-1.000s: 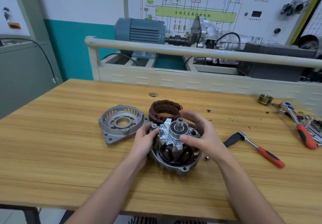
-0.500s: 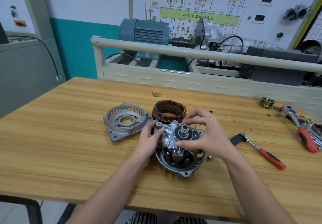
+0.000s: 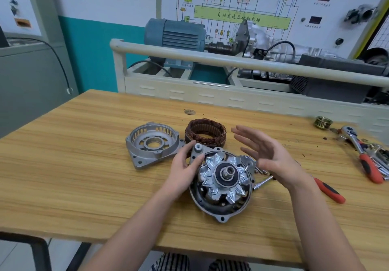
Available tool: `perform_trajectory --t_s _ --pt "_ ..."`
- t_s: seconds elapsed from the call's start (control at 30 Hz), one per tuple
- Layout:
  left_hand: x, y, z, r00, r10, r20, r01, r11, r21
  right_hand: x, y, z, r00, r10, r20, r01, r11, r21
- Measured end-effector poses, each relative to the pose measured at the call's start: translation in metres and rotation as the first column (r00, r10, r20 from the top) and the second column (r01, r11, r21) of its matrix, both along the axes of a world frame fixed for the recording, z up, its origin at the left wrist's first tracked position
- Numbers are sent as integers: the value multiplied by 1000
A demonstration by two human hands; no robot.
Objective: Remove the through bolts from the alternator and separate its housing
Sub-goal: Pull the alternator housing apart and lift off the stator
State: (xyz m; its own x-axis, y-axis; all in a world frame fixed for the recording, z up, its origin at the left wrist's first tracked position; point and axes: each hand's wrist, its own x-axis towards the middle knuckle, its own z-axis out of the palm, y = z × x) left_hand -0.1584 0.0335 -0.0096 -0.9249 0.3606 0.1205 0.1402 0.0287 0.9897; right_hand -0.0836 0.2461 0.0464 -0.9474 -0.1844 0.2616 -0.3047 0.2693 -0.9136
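The rear alternator housing (image 3: 221, 215) lies on the wooden table with the silver claw-pole rotor (image 3: 224, 175) standing in it, shaft up. My left hand (image 3: 185, 165) holds the housing's upper left ear, thumb and fingers curled round it. My right hand (image 3: 265, 155) hovers just above and right of the rotor, fingers straight and spread, touching nothing. The empty front housing half (image 3: 152, 144) lies to the left. Behind the rotor stands the copper-wound stator ring (image 3: 205, 132). Loose through bolts (image 3: 261, 170) lie by the housing's right side, partly hidden by my right hand.
A red-handled ratchet (image 3: 327, 189) lies right of the housing, its socket end (image 3: 262, 183) near the rim. More red-handled tools (image 3: 368, 163) and a brass pulley (image 3: 322, 122) sit at the far right. A training bench with a blue motor (image 3: 174, 33) stands behind the table.
My right hand let go of the rotor's top and lifted away to the right, fingers now straight. The left hand stays on the housing. The camera moved closer.
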Motion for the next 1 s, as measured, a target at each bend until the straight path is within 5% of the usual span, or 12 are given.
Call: perform_trajectory --t_s 0.17,0.3,0.57,1.0 --pt "1 1 -1 1000 8 -21 -8 1000 -14 -11 -7 -27 913 -406 32 407 911 -59" --pt "2 3 -1 999 26 28 -27 999 36 -24 -16 -43 831 -545 109 548 837 6" --pt "-3 9 0 961 8 278 -30 997 77 -42 -20 -48 797 -458 395 603 652 -460" --pt "-27 19 4 821 -10 571 -217 919 328 -68 -6 -50 795 -352 495 594 618 -515"
